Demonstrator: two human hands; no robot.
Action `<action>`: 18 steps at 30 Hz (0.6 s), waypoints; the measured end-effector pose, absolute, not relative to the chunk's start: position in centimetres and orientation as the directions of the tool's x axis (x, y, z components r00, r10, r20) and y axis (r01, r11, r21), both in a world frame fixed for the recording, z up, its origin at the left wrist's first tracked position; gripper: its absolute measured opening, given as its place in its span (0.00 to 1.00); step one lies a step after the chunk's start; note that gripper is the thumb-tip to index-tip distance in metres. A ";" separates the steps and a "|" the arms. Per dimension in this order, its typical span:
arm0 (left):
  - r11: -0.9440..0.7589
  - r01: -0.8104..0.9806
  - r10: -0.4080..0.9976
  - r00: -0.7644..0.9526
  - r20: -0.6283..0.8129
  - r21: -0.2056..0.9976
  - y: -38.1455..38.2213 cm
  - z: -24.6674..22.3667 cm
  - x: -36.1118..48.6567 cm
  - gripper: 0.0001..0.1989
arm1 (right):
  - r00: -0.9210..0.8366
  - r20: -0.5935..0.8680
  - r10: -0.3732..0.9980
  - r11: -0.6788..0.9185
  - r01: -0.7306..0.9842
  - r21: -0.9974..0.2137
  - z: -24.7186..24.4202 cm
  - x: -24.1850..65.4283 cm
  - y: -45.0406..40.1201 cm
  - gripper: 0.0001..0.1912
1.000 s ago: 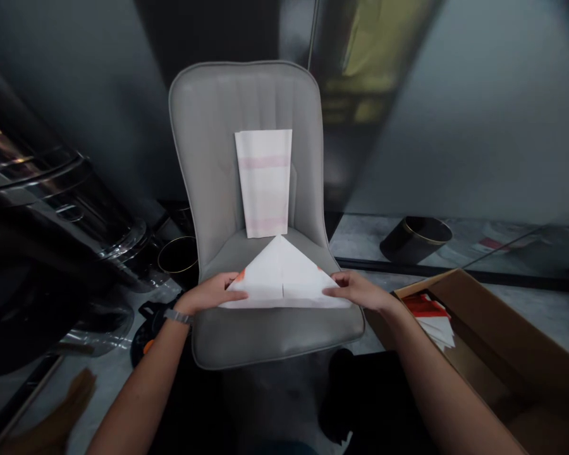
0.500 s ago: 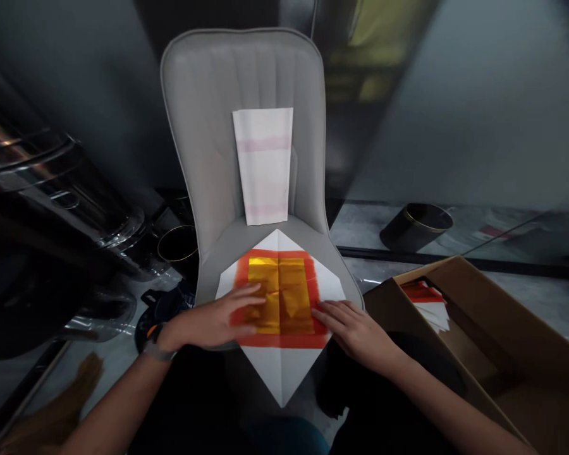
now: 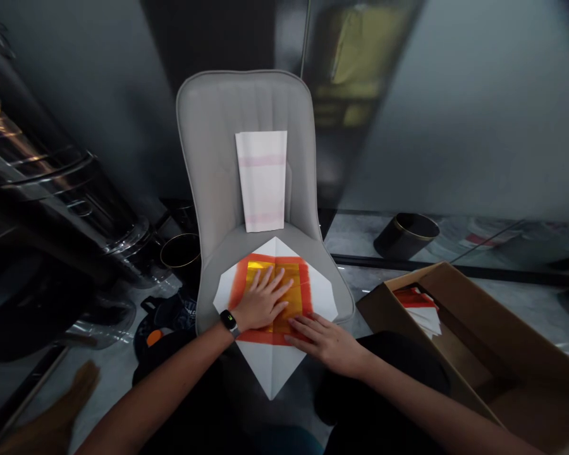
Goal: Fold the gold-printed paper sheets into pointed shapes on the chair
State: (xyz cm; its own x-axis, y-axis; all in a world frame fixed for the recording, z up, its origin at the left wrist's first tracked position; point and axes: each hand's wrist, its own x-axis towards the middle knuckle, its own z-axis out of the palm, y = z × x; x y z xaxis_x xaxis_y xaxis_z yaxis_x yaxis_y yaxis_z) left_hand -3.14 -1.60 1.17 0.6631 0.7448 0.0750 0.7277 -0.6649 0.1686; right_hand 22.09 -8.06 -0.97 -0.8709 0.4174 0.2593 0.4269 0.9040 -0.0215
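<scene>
A creased sheet of joss paper (image 3: 289,292), white with an orange-red border and a gold foil middle, lies on the seat of a grey chair (image 3: 246,95). One white corner hangs over the seat's front edge. My left hand (image 3: 260,300), with a dark watch at its wrist, rests flat on the foil, fingers spread. Close by, my right hand (image 3: 329,341) lies on the lower right part of the border, its fingers stretched out and reaching the foil. Neither hand grips anything. Against the backrest leans a stack of white paper (image 3: 264,196) with faint pink bands.
At the right stands an open cardboard box (image 3: 474,303) with folded red and white papers (image 3: 420,306) inside. A black bin (image 3: 183,249) is left of the chair, beside a dark bag (image 3: 171,316). A bare foot (image 3: 83,385) shows at the lower left.
My left hand has moved right, from the sheet's left side onto the foil's middle. My right hand has shifted slightly left and down. The view has also shifted.
</scene>
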 end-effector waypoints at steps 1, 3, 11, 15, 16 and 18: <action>-0.690 0.702 0.719 0.692 0.062 0.175 -1.7 1.2 -2.7 0.28 | -0.874 0.260 0.411 0.908 0.417 -0.037 -1.0 22.0 -8.1 0.28; -0.715 0.669 0.687 0.726 0.029 0.204 -1.6 1.2 -2.4 0.28 | -0.873 0.256 0.415 0.910 0.406 -0.090 -1.1 22.0 -8.1 0.27; -0.360 0.661 0.857 0.514 -0.047 0.658 -2.6 7.4 -14.0 0.24 | -0.614 0.118 0.780 0.493 0.489 -0.719 2.0 21.7 -6.5 0.17; -0.221 0.696 0.864 0.465 -0.194 0.684 -4.7 8.7 -17.6 0.30 | -0.531 -0.062 0.845 0.177 0.388 -0.904 2.7 22.3 -3.1 0.21; -0.195 0.706 0.882 0.430 -0.193 0.681 -4.7 8.3 -17.4 0.29 | -0.536 -0.121 0.836 0.102 0.368 -0.924 2.5 22.4 -2.0 0.21; -0.146 0.689 0.907 0.380 -0.182 0.710 -3.7 7.0 -16.3 0.23 | -0.531 -0.243 0.812 -0.054 0.347 -0.936 2.0 22.5 0.1 0.21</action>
